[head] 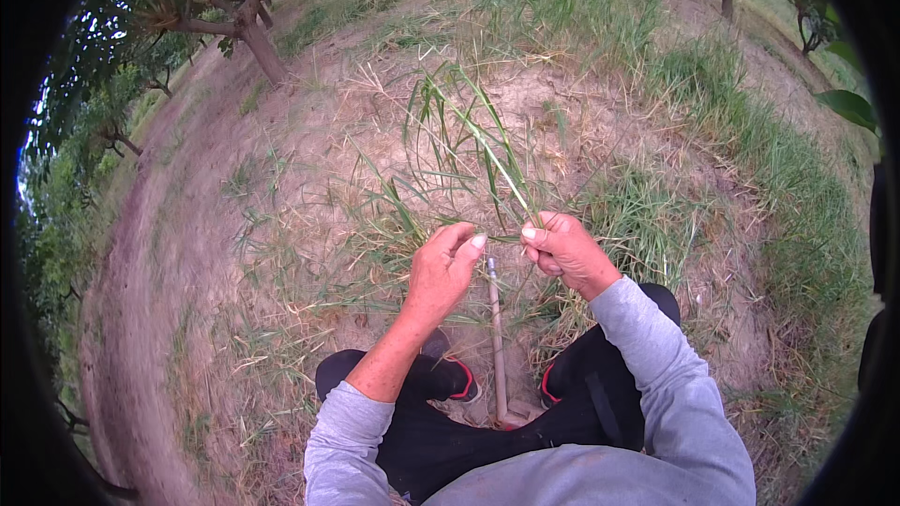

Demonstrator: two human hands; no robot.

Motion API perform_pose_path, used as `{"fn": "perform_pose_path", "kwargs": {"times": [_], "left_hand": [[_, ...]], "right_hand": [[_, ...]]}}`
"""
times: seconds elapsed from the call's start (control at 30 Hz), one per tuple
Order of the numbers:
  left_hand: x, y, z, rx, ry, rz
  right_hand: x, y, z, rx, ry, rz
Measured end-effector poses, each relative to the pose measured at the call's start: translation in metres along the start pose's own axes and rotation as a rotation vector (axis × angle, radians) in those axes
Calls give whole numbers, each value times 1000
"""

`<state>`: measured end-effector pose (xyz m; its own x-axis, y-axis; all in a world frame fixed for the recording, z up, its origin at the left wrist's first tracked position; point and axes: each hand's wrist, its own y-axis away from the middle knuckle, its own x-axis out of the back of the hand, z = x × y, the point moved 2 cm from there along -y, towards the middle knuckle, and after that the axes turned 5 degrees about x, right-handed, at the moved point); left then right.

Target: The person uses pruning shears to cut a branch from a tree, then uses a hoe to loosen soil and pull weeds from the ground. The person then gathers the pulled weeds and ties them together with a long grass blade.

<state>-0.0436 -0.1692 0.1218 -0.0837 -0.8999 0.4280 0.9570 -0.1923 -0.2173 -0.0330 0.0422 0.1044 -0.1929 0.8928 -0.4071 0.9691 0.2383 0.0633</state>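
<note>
My right hand is shut on a small bunch of long green grass stalks, pinched near their lower ends between thumb and fingers. The stalks lean up and away to the left, their leaves drooping. My left hand is a short way to the left, thumb and forefinger closed on a thin grass blade that stretches across to the right hand. Below and between my hands, a tool handle, apparently wooden with a metallic far tip, lies on the ground between my shoes. Its near end is partly hidden.
Loose cut grass is scattered over dry bare soil. A grass clump lies just beyond my right knee, and taller standing grass runs along the right. A tree trunk rises at the far left; leaves hang at the right edge.
</note>
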Motion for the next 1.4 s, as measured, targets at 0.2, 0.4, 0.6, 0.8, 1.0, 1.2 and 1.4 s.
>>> {"fn": "perform_pose_path", "kwargs": {"times": [0.2, 0.4, 0.6, 0.8, 1.0, 1.2, 1.4], "left_hand": [[-35, -33, 13, 243, 481, -29], [-49, -31, 12, 359, 706, -17], [-47, -21, 11, 219, 648, 85], [-41, -4, 24, 87, 341, 118], [-29, 3, 37, -57, 197, 159], [-43, 10, 33, -351, -289, 43], [-63, 11, 16, -331, -381, -32]], "right_hand": [[2, 3, 5, -33, 99, -57], [3, 5, 7, -46, 95, -106], [3, 6, 4, -13, 91, -63], [8, 4, 6, -8, 68, -30], [8, 3, 4, 17, 94, 6], [14, 2, 6, 24, 61, 23], [16, -1, 10, 33, 17, -4]]}}
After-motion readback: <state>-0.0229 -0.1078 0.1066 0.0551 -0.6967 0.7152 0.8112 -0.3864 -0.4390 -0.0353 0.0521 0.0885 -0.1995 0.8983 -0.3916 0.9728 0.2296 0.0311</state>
